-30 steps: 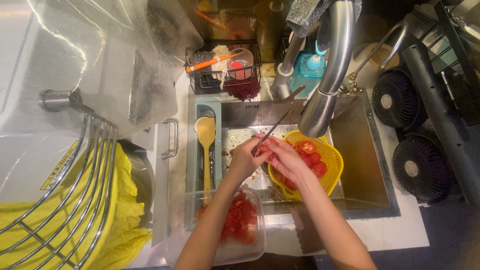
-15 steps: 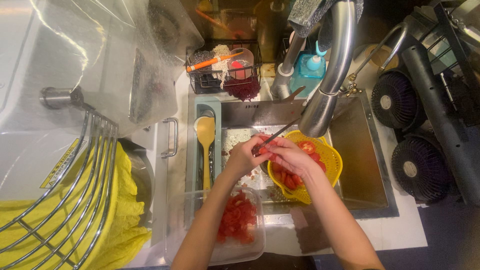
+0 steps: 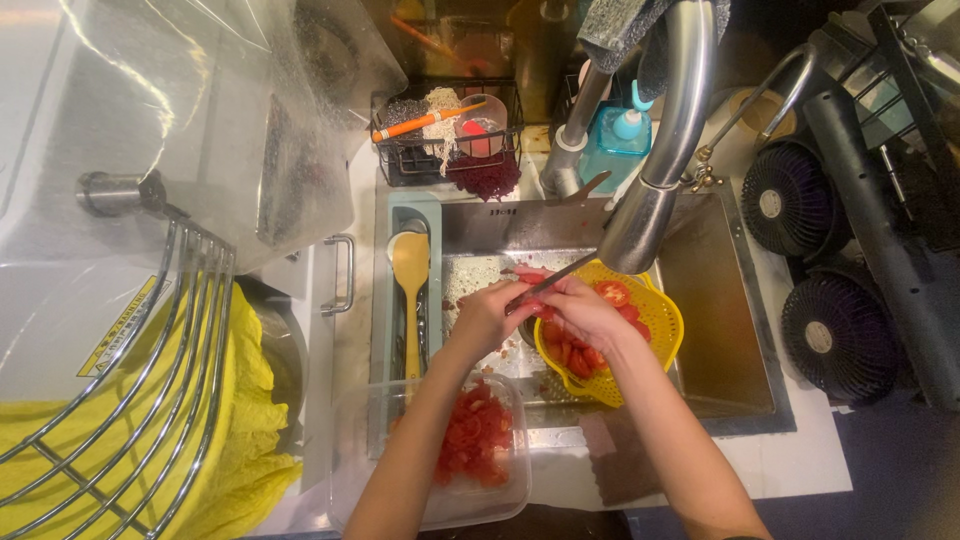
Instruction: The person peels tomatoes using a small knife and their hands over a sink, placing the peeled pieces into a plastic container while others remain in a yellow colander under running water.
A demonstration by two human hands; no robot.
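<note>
Red tomato piece [image 3: 532, 277] sits just above the centre of the frame in our one head view, pinched in our hands over the steel sink [image 3: 730, 350]. Our left hand [image 3: 487, 318] has its fingers curled around the piece from the left. Our right hand [image 3: 580, 312] is clenched on the handle of a slim dark-bladed knife [image 3: 562, 275], whose blade slants up to the right, its tip ending just beside the curved steel faucet [image 3: 668, 140]. Right of the hands, touching our right hand, a yellow perforated plastic colander [image 3: 660, 320] holds more halved red tomatoes [image 3: 610, 293]. Below the left forearm, at bottom centre, a clear rectangular plastic container [image 3: 440, 500] holds chopped red tomato [image 3: 472, 440]. Left of the hands, a yellow plastic spoon [image 3: 410, 275] lies in a pale blue tray [image 3: 382, 330].
</note>
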